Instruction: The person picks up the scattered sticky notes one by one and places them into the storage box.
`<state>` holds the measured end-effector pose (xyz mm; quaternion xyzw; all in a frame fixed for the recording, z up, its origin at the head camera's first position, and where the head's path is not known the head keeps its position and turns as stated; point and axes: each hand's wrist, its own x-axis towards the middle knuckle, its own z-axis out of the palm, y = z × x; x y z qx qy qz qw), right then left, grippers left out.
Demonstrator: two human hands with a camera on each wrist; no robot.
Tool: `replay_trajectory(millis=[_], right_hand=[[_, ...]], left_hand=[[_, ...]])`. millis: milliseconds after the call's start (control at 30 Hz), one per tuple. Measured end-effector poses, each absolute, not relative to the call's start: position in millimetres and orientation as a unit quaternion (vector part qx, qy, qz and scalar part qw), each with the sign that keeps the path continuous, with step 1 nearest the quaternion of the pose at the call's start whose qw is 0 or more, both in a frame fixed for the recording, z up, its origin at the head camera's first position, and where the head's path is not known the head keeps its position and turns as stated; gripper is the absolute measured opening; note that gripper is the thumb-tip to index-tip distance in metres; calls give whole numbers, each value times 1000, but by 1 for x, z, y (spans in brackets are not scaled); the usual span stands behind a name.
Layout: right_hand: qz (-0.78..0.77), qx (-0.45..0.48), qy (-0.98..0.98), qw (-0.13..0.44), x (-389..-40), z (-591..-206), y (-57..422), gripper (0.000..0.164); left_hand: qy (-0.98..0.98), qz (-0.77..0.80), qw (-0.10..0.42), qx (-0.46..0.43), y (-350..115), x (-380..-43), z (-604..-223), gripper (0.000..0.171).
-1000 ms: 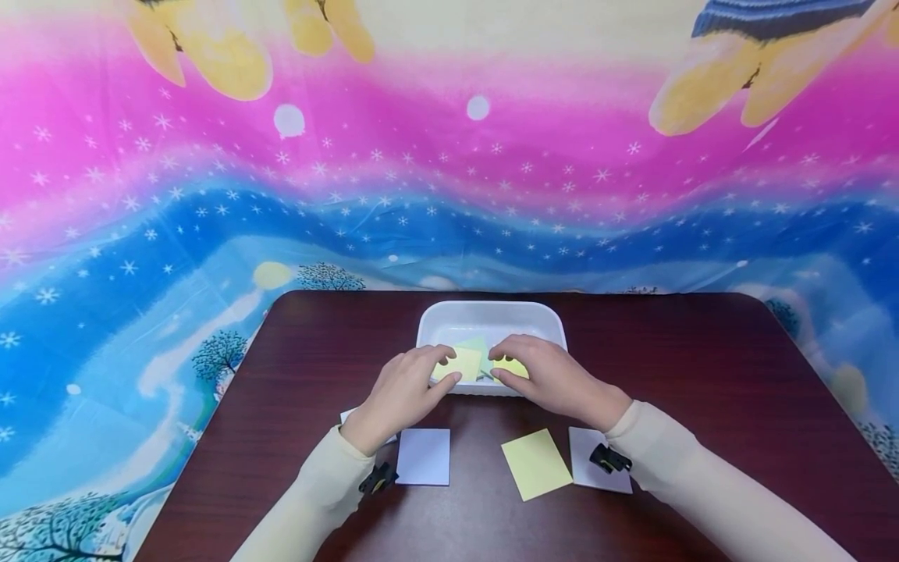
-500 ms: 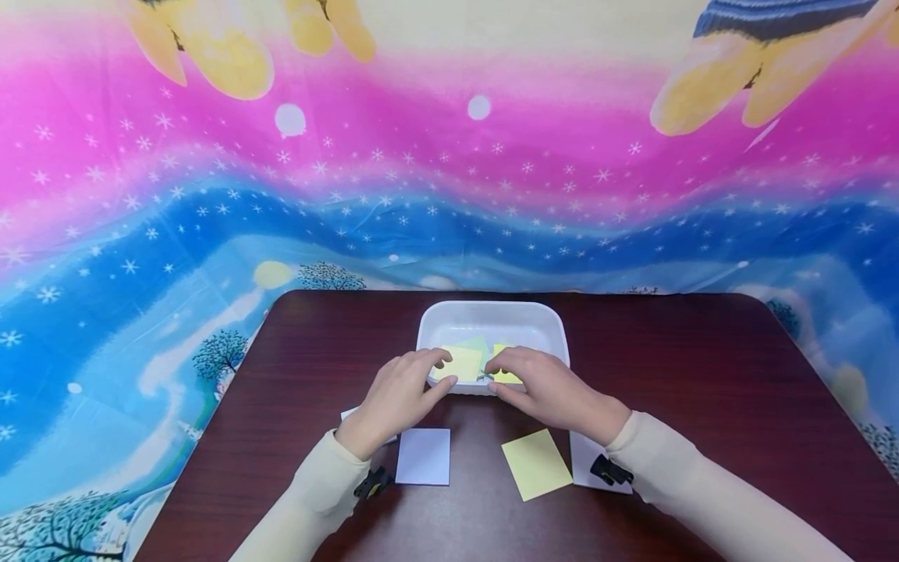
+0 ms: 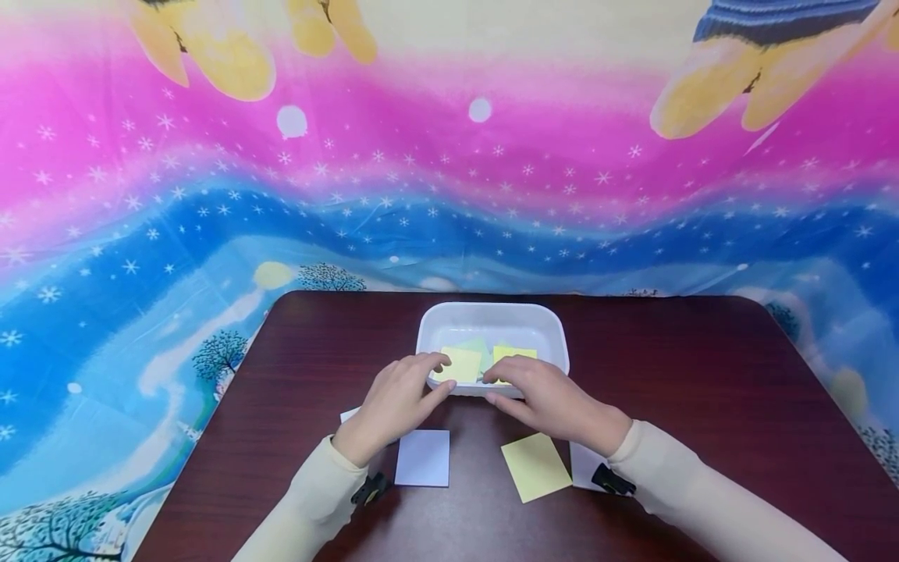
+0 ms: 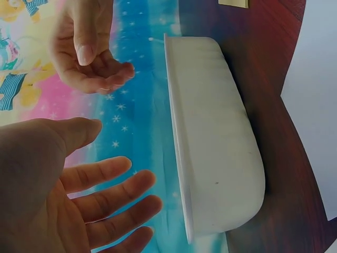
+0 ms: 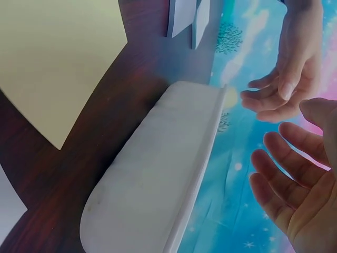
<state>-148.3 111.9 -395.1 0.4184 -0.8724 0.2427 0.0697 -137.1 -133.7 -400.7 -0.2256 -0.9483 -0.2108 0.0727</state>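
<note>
A white plastic tub [image 3: 492,311] stands near the far side of the table. Inside it lie a pale yellow sticky note [image 3: 461,364], a brighter yellow one [image 3: 516,353] and a pale green one [image 3: 473,344]. My left hand [image 3: 399,393] hovers over the tub's near left rim, fingers loosely bent and holding nothing. Opposite it, my right hand [image 3: 546,396] is over the near right rim, also holding nothing. Both wrist views show relaxed fingers, apart from the tub wall [image 4: 210,137], the left hand [image 4: 110,205] and right hand [image 5: 295,179] facing each other.
Nearer me on the dark wooden table [image 3: 330,343] lie a lilac square pad [image 3: 423,459] and a yellow square note [image 3: 536,467]. Another lilac pad [image 3: 584,467] is partly under my right wrist. A pale corner [image 3: 348,414] shows beside my left wrist. A printed cloth [image 3: 449,172] hangs behind.
Both hands have drawn slightly back toward me, the right one more, uncovering more of the brighter yellow note. The tub and the squares on the table stay put.
</note>
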Motion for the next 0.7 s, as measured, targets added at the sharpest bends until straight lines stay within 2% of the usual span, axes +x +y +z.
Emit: replay_trajectory(millis=[133, 533, 700], right_hand=[[240, 422, -871, 74, -145, -394, 110, 24], [237, 425, -871, 63, -138, -399, 106, 29], [235, 433, -868, 62, -135, -402, 104, 26]], left_hand=[[-949, -206, 77, -225, -135, -135, -402, 38], [-953, -208, 69, -211, -139, -131, -407, 38], [-952, -215, 65, -207, -139, -129, -408, 38]])
